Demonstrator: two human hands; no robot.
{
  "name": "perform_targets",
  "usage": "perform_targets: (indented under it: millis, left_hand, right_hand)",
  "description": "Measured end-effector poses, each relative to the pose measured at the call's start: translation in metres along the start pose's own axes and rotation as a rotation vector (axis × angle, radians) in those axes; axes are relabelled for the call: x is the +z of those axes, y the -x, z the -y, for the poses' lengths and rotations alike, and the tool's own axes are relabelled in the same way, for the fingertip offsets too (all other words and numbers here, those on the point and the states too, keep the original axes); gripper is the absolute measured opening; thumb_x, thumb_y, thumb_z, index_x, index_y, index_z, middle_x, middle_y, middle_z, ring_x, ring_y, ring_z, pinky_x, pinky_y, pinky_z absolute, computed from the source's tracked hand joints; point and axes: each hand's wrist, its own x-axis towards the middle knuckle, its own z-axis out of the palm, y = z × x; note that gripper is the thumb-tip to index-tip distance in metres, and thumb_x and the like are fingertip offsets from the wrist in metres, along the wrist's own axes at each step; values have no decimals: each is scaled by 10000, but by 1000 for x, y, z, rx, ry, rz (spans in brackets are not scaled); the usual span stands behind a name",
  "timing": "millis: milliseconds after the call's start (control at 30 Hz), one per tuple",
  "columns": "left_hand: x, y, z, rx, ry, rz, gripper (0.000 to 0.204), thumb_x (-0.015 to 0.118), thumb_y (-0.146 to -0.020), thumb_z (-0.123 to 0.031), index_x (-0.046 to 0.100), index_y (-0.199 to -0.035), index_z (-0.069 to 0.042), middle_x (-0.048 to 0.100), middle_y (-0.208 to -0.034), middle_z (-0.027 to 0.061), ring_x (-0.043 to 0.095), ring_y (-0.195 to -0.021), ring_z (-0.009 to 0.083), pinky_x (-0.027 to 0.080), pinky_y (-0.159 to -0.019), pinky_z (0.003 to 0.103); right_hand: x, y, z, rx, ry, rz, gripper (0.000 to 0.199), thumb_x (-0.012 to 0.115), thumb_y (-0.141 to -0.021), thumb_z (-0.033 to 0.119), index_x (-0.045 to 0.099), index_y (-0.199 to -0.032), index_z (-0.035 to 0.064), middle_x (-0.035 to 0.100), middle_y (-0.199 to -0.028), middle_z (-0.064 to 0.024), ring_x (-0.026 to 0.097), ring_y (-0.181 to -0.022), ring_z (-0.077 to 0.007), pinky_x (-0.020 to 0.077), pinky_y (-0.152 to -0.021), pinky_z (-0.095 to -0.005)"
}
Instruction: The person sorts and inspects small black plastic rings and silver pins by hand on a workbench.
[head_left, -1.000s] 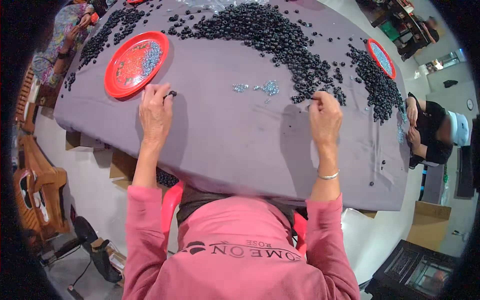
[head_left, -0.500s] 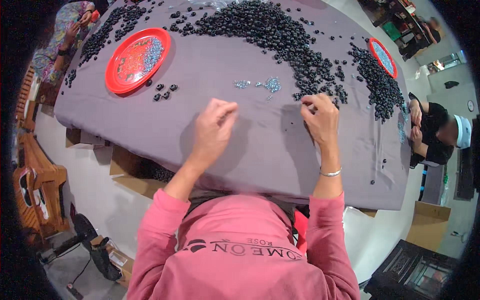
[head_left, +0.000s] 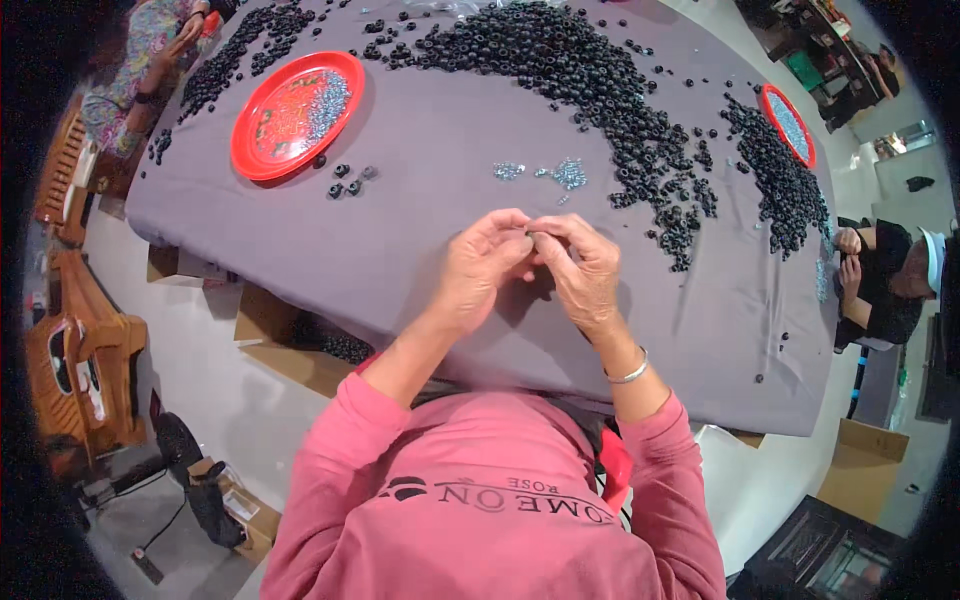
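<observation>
My left hand and my right hand meet above the cloth near the middle of the table. Thumb and fingers of each are pinched together at the tips. What they hold between them is too small and covered to make out. Just beyond lie two little heaps of small silvery pieces, a smaller heap and a larger heap. Past my right hand spreads a big pile of small round black parts. Several loose black parts sit to the left, one of them blurred.
A red plate with silvery pieces stands at left on the grey cloth. Another red plate and a second black pile lie at right. One person works at the right edge, another at far left.
My right hand has come left from the edge of the black pile, and my left hand has moved right, so their fingertips now meet. The whole view has shifted slightly.
</observation>
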Motion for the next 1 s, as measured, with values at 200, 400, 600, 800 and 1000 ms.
perform_targets:
  millis: [200, 400, 600, 800, 1000]
  left_hand:
    - [-5, -1, 0, 30, 33, 10, 238, 587, -903, -82, 546, -1135, -42, 623, -961, 32, 596, -844, 96, 492, -699, 231]
    - [-4, -1, -1, 23, -63, 42, 195, 593, -898, -79, 583, -1088, -36, 620, -946, 25, 581, -828, 80, 489, -706, 215]
    - [-3, 6, -9, -40, 6, 32, 186, 584, -913, -127, 573, -1084, -55, 610, -953, 20, 583, -842, 87, 493, -732, 236]
    - [9, 3, -8, -174, 153, 84, 195, 599, -907, -161, 560, -1085, -93, 598, -993, 2, 578, -888, 95, 487, -732, 250]
    - [3, 9, 2, -142, 299, 141, 209, 605, -896, -141, 563, -1093, -87, 589, -1026, 1, 567, -904, 93, 492, -742, 250]
  right_hand:
    - [1, -2, 7, -229, 167, 9, 169, 607, -790, -57, 657, -945, -11, 615, -856, -54, 585, -727, -105, 472, -613, -230]
    - [-9, -2, 7, -272, 307, 65, 245, 626, -696, -53, 655, -931, 9, 614, -833, -53, 561, -696, -117, 466, -636, -239]
    - [-7, -1, 3, -269, 308, 23, 222, 618, -686, -75, 632, -888, 15, 612, -833, -43, 562, -719, -113, 467, -663, -236]
    - [-14, 2, -2, -39, -100, 58, 220, 598, -757, -107, 611, -948, 3, 599, -983, -45, 544, -847, -97, 459, -751, -244]
    - [-11, 2, -4, -80, -152, 195, 247, 622, -759, -93, 646, -985, 5, 572, -1074, -71, 527, -904, -106, 447, -786, -236]
